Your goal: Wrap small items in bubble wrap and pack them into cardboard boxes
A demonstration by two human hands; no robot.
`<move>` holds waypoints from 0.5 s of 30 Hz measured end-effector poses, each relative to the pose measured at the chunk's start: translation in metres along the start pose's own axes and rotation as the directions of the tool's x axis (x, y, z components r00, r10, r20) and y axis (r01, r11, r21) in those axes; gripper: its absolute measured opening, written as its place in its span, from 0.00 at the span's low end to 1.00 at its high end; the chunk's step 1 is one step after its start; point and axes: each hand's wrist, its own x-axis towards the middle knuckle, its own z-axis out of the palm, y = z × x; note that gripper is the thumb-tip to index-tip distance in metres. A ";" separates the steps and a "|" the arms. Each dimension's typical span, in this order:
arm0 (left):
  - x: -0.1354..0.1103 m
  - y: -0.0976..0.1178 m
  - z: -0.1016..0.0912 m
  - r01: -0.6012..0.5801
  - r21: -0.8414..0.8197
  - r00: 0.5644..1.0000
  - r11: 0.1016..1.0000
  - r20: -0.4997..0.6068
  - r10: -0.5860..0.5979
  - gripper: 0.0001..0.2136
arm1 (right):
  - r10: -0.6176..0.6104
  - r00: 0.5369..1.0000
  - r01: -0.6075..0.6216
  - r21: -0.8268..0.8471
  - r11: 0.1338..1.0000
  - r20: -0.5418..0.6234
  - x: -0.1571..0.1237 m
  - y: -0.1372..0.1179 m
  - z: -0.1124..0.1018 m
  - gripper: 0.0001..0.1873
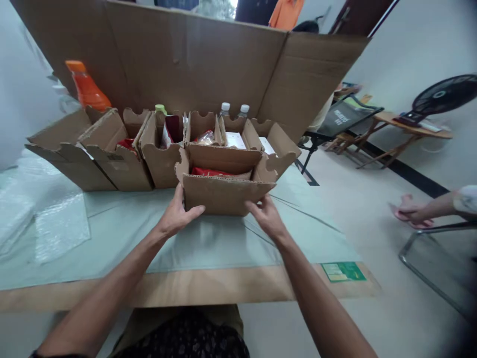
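A small open cardboard box is turned broadside to me at the front of a row of similar boxes. My left hand grips its left end, thumb along the front wall and fingers hidden around the side. At the lower right corner my right hand holds it the same way. Inside the box lies a red packet, mostly hidden by the front wall. Just behind stand several narrow cardboard boxes, some with packets or a white box in them.
A tall cardboard sheet rises behind the row. An orange bottle and two white-capped bottles stand there. Bubble wrap lies on the left of the cloth-covered table. At right are a fan and a person's foot.
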 end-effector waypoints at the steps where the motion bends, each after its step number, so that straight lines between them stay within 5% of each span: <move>1: -0.004 0.004 0.005 0.030 -0.053 1.000 0.998 0.009 -0.030 0.46 | 0.014 1.000 -0.014 0.030 0.999 0.000 -0.004 -0.001 0.009 0.32; 4: -0.049 0.014 0.001 0.109 -0.091 0.994 0.990 0.007 -0.109 0.43 | -0.001 1.000 0.002 0.027 1.000 -0.002 -0.038 -0.015 0.017 0.26; 7: -0.113 0.021 -0.027 0.186 0.002 0.982 0.983 -0.016 -0.186 0.37 | -0.073 0.996 0.074 -0.012 0.997 0.047 -0.083 -0.040 0.016 0.21; 9: -0.133 0.033 -0.052 0.182 0.058 0.978 0.982 -0.112 -0.175 0.36 | -0.130 0.985 0.132 -0.004 0.991 0.112 -0.094 -0.062 0.016 0.22; 12: -0.102 0.066 -0.074 0.018 0.109 0.976 0.994 -0.219 0.006 0.39 | -0.210 0.963 0.197 0.088 0.976 0.168 -0.068 -0.087 0.014 0.28; 15: -0.042 0.095 -0.062 -0.189 0.066 0.971 0.980 -0.136 0.197 0.44 | -0.240 0.970 0.233 0.151 0.961 0.030 -0.033 -0.092 -0.001 0.30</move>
